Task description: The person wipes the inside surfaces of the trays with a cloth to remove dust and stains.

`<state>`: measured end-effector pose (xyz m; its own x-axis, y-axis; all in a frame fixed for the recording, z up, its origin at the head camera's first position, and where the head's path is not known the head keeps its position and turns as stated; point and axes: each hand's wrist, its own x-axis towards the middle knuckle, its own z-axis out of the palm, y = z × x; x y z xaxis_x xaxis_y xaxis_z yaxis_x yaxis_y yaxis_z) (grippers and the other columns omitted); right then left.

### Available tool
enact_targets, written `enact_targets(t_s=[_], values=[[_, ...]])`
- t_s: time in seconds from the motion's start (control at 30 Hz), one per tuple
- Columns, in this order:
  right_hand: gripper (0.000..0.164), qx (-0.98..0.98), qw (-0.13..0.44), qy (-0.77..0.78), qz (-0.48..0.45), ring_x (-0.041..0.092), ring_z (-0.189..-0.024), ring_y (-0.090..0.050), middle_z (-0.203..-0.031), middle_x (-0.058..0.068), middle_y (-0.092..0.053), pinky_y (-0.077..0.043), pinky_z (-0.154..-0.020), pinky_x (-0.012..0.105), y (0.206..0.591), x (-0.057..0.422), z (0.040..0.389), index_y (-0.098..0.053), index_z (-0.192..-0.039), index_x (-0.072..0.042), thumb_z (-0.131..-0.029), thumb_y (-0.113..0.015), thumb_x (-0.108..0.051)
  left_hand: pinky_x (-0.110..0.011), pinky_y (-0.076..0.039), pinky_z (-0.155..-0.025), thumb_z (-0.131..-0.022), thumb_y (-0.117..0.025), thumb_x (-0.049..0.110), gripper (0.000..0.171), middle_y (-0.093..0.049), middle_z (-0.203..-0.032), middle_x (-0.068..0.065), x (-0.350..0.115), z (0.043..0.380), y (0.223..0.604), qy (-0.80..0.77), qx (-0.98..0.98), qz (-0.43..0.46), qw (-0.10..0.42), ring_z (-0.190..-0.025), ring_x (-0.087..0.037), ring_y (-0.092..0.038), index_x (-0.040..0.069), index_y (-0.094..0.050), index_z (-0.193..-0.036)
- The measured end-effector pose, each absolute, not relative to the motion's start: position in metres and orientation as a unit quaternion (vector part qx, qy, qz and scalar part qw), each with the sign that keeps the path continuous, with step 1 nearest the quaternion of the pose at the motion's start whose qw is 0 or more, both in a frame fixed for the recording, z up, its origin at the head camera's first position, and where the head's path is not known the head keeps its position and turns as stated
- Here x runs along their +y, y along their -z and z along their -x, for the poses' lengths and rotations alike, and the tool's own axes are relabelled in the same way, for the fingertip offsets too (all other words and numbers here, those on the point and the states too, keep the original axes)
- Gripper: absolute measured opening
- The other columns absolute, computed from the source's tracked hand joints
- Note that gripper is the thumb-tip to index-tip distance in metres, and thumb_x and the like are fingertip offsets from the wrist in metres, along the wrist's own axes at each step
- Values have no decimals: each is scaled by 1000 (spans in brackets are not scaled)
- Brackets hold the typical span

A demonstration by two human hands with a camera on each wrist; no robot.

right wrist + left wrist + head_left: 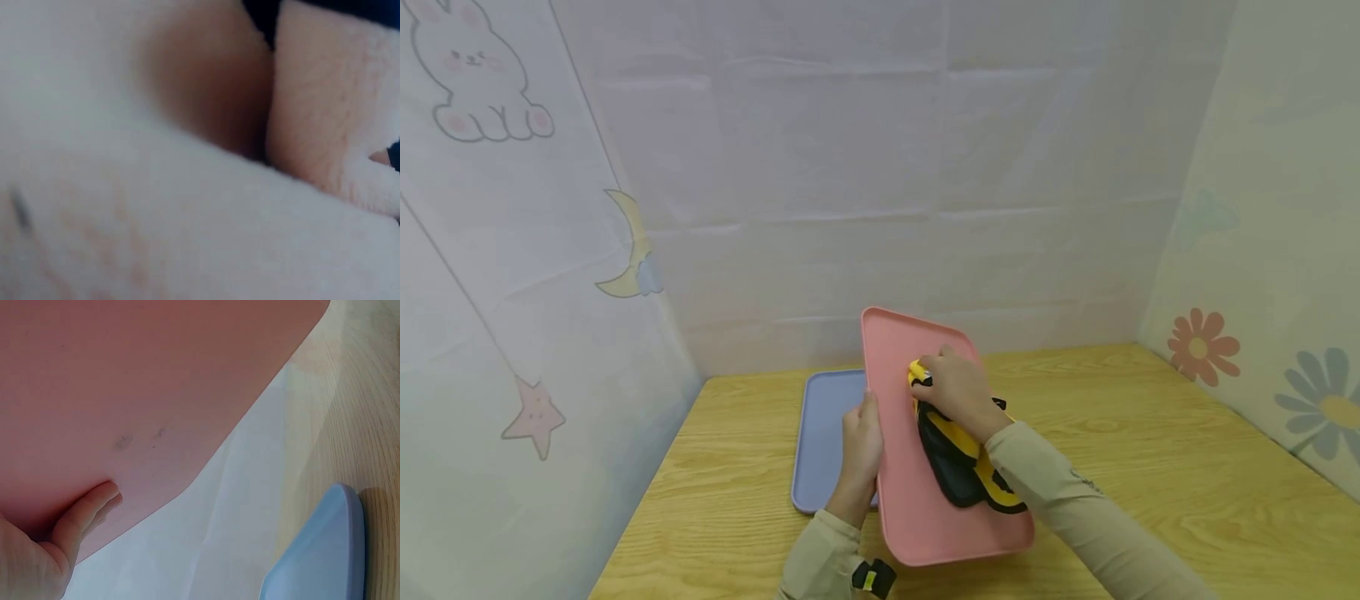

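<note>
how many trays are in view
2: a pink tray, held tilted by the left hand, and a blue tray on the table, partly hidden behind it. Another could be hidden there too.

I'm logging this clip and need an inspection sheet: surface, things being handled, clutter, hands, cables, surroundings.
Surface: wood-grain table, lit fairly evenly.
Things handled: pink tray, held tilted, dark smudges on its underside; yellow-and-black item over its inner face, identity unclear.
Clutter: one other item, a blue tray, on the table, partly hidden behind the pink one.
Hands: left hand grips the pink tray's left edge; right hand grips the yellow-and-black item; right-wrist view blurred.
Cables: nothing seen.
Surroundings: pale, creased wall coverings printed with rabbit, moon, star and flowers.
</note>
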<state>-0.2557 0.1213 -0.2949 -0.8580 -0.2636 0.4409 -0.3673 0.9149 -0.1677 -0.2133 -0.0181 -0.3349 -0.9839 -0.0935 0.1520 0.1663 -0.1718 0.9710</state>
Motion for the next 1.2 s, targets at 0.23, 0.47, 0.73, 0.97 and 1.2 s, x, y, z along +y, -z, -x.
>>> enact_targets(t_s=[0.23,0.47,0.73,0.97,1.2], values=[[22,-965,178,-127,-144,16,-54,-39,-71,5,-44,-34,-47,26,303,135,266,-62,-90,-5,-77,-66,-22,-29,-45,-55,-98,-33,27,48,-60,-70,-11,-18,213,336,760,-641,29,109,-59,-14,-55,-9,-61,-84],[15,-969,171,-124,-126,17,-51,-38,-63,4,-40,-30,-45,25,311,150,275,-57,-77,-7,-77,-65,-19,-27,-43,-52,-98,-34,24,46,-56,-64,-7,-18,213,335,757,-641,31,124,-55,-12,-52,-9,-60,-79],[19,-978,150,-111,-92,17,-50,-39,-64,6,-41,-29,-43,25,323,168,284,-51,-71,-8,-77,-65,-20,-28,-43,-53,-98,-34,26,48,-56,-65,-6,-20,211,334,748,-651,37,122,-56,-12,-51,-8,-60,-78],[22,-981,142,-106,-76,17,-47,-39,-61,5,-41,-29,-40,25,328,176,286,-52,-70,-10,-77,-67,-25,-28,-43,-53,-98,-35,26,48,-56,-64,-6,-20,209,333,745,-655,39,125,-56,-12,-51,-8,-59,-74],[20,-977,153,-128,-81,14,-43,-36,-56,2,-37,-26,-40,24,331,177,288,-52,-68,-10,-78,-63,-24,-28,-43,-53,-97,-35,26,47,-54,-62,-5,-21,211,333,745,-654,34,129,-55,-12,-50,-6,-58,-71]])
